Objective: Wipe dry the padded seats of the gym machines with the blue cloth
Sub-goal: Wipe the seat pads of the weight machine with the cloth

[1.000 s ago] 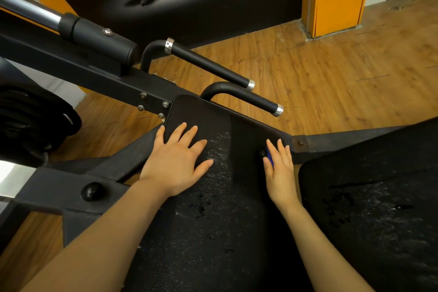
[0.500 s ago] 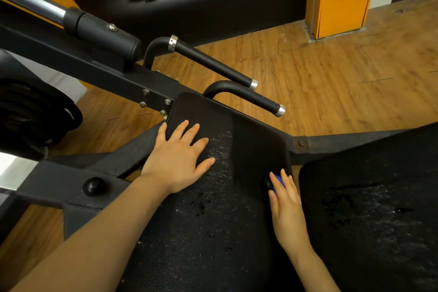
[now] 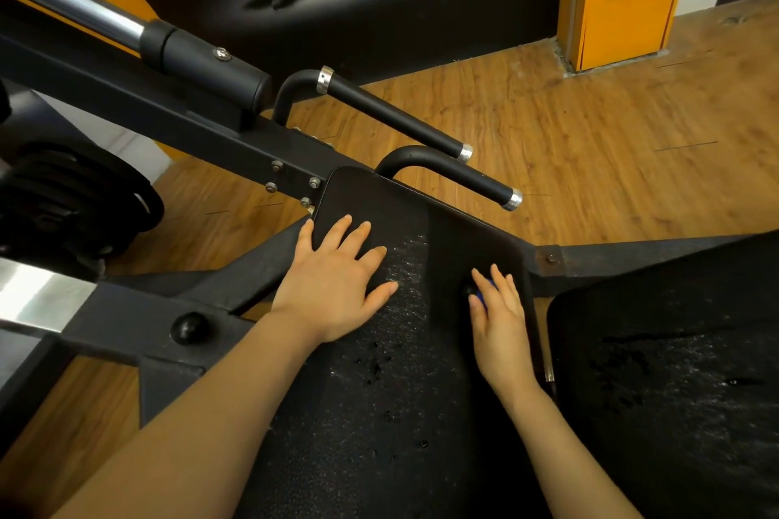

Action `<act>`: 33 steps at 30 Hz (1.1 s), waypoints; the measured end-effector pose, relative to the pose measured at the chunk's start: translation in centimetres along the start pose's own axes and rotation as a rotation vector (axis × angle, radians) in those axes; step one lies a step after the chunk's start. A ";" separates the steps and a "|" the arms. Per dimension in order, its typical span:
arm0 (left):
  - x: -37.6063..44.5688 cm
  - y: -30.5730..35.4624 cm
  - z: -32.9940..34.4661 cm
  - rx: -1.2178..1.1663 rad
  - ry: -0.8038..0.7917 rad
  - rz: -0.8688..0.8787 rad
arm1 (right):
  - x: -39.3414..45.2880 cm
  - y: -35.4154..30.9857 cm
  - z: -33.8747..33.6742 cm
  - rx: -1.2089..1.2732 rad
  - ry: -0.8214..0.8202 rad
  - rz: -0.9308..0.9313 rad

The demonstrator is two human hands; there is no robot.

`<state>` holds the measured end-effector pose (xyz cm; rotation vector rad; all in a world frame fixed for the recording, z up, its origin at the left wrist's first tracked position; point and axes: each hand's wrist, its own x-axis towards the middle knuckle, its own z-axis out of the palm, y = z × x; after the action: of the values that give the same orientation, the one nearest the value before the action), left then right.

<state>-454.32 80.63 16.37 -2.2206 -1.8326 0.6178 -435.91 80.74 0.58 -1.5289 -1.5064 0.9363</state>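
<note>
Sliding back up seat (image 3: 379, 413) | right hand (image 3: 499, 318), cloth (image 3: 484, 287) | left hand (image 3: 333, 287) unmoved

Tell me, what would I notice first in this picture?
Two hands on a black padded seat: the left hand lies flat near its far end, and the right hand presses a mostly hidden blue cloth at its right edge. Two black handles stick out beyond the seat.
</note>
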 end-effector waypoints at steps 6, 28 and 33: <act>0.0 0.0 0.1 -0.002 0.001 0.004 | 1.8 -0.7 0.1 -0.006 -0.013 0.017; -3.0 -2.8 -1.0 -0.142 -0.008 0.004 | -1.2 -9.7 2.0 0.105 -0.185 -0.142; -3.4 -3.0 -0.4 -0.149 0.000 0.060 | -1.0 -9.3 2.2 0.059 -0.288 -0.168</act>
<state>-457.29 78.07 18.62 -2.3773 -1.8754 0.5069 -441.95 79.74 8.05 -1.2426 -1.7614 1.1258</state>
